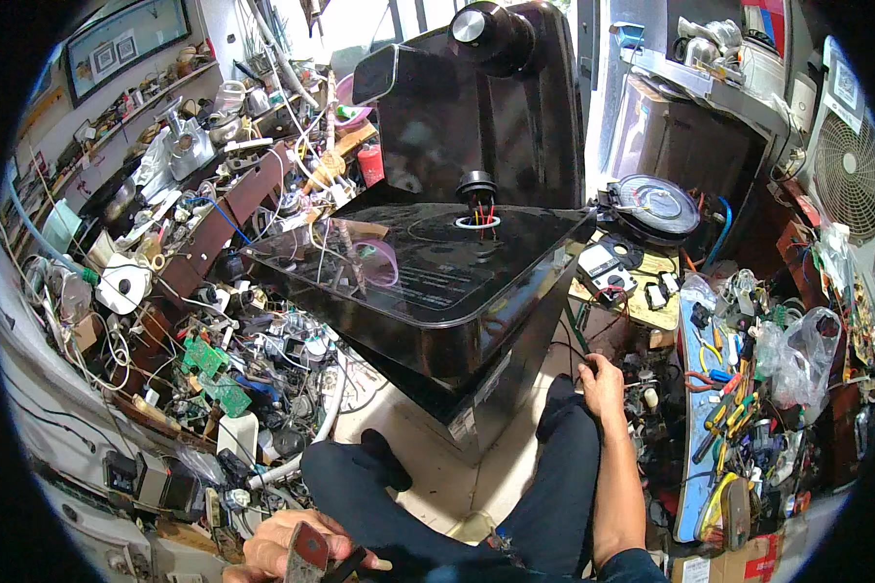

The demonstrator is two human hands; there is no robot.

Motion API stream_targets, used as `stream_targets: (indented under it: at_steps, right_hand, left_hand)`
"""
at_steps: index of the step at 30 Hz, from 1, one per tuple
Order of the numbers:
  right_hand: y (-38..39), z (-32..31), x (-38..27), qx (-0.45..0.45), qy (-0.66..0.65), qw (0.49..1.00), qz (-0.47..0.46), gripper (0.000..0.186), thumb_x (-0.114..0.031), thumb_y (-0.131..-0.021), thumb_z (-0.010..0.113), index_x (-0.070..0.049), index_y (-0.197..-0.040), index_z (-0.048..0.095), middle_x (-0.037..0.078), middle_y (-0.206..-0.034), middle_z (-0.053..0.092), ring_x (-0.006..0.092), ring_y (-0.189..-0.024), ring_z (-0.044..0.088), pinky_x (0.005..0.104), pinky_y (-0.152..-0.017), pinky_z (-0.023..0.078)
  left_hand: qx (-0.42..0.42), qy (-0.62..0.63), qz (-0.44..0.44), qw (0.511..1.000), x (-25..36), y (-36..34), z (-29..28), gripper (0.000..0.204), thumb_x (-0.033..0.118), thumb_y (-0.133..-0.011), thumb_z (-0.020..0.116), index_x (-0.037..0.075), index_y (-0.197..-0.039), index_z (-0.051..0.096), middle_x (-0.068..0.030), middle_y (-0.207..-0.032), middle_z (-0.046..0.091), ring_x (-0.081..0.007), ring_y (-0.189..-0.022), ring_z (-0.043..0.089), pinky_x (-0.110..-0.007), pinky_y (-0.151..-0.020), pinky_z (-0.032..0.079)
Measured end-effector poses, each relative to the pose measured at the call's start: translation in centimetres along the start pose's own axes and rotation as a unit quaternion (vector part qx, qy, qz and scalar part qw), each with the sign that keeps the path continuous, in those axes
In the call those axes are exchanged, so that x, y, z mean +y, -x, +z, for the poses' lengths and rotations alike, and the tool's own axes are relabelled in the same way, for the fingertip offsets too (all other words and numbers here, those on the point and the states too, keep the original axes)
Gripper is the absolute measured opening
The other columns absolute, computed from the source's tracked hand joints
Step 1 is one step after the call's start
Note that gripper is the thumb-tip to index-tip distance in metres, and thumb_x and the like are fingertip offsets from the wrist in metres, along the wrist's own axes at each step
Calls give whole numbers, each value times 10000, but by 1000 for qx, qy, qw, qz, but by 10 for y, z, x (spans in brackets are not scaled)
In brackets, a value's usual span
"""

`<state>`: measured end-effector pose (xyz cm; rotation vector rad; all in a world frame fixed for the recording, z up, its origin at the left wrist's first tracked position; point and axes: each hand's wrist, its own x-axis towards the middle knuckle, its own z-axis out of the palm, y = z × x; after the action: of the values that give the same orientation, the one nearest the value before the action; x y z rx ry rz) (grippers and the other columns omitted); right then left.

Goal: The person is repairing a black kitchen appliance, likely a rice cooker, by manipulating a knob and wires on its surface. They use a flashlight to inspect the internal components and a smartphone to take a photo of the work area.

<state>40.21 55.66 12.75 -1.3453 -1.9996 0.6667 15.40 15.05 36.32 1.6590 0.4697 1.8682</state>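
At the lower edge, my left hand point(274, 546) is closed around a flat grey piece with a reddish-brown face point(308, 544); a short black bar point(345, 564) sticks out beside it. My right hand point(605, 387), above my right knee, is closed with its fingertips on a thin dark cord point(572, 348); its far end is hard to make out. Before me stands a glossy black appliance point(437, 335) with a slanted top. Red and yellow wires point(483, 216) rise from a white-ringed hole in that top to a black round part point(476, 183).
An upright black panel with a silver knob point(469, 26) stands behind. Heaped parts and green circuit boards point(226, 394) lie left. On the right are a blue tray point(695, 428) with screwdrivers and pliers point(715, 379), a round black device point(653, 206) and a fan point(848, 165).
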Motion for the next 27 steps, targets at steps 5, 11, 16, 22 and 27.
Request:
stream_targets:
  at_steps: [5, 11, 16, 22, 27]
  right_hand:
    - [5, -2, -2, -14, 5, 1000, 10, 361, -255, -939, 684, -17, -1211, 690, 242, -1108, 728, 430, -1040, 684, 482, -923, 531]
    - [3, 6, 4, 35, -1, 999, -32, 334, -209, -897, 726, 6, -1153, 715, 244, -1008, 743, 388, -928, 723, 433, -844, 561]
    - [3, 9, -1, 22, -29, 999, -21, 337, -206, -898, 727, 11, -1155, 715, 243, -1003, 745, 386, -947, 727, 430, -848, 560]
    - [7, 2, -10, -11, -4, 1000, 15, 341, -204, -926, 716, 14, -1189, 699, 244, -1075, 738, 393, -1006, 718, 445, -899, 550]
    - [2, 7, -10, 0, -11, 1000, -19, 328, -185, -928, 707, 28, -1177, 698, 252, -1057, 739, 402, -988, 718, 442, -888, 552]
  left_hand:
    - [-12, -11, -4, 1000, 6, -1, -5, 591, 398, -1068, 437, -80, -1400, 542, -368, -1053, 667, -406, -752, 689, -429, -625, 531]
    - [-7, -36, 8, 999, 1, -7, -5, 634, 446, -1064, 413, -82, -1388, 550, -371, -1073, 670, -408, -763, 687, -443, -634, 524]
    - [-11, -67, 32, 997, 1, -11, -3, 672, 486, -1061, 392, -84, -1378, 556, -373, -1090, 673, -409, -773, 686, -455, -641, 517]
    - [-76, -112, -29, 990, 16, -7, -11, 720, 534, -1056, 368, -85, -1366, 563, -376, -1110, 676, -411, -784, 684, -470, -650, 510]
    - [-22, -151, 63, 986, 6, 1, -9, 672, 486, -1070, 364, -71, -1412, 518, -365, -1146, 675, -435, -841, 693, -488, -653, 508]
